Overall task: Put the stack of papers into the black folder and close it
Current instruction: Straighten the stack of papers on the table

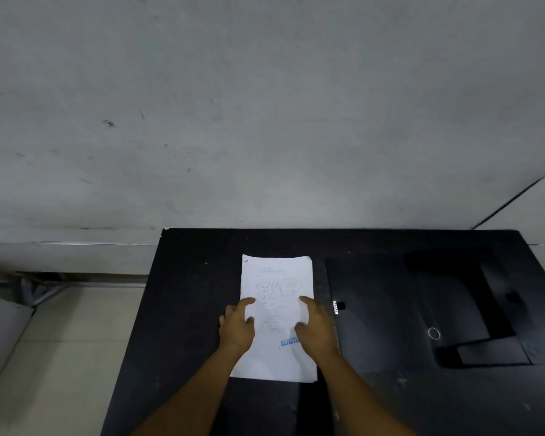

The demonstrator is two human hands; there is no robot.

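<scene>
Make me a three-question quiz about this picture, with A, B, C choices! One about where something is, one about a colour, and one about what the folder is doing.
1. Where does the stack of papers lie?
A. On the floor
B. On the black table, left of the black folder
C. Inside the folder

2. What colour is the stamp on the top sheet?
A. Blue
B. Red
C. Green

3. What state is the folder in?
A. Shut
B. Held up in the air
C. Lying open and flat

Answers:
1. B, the white sheets rest on the dark tabletop beside the folder, with the left hand and right hand pressing on them.
2. A, the printed word near the bottom of the page is blue.
3. C, both halves are spread out, showing the inner pocket.
</scene>
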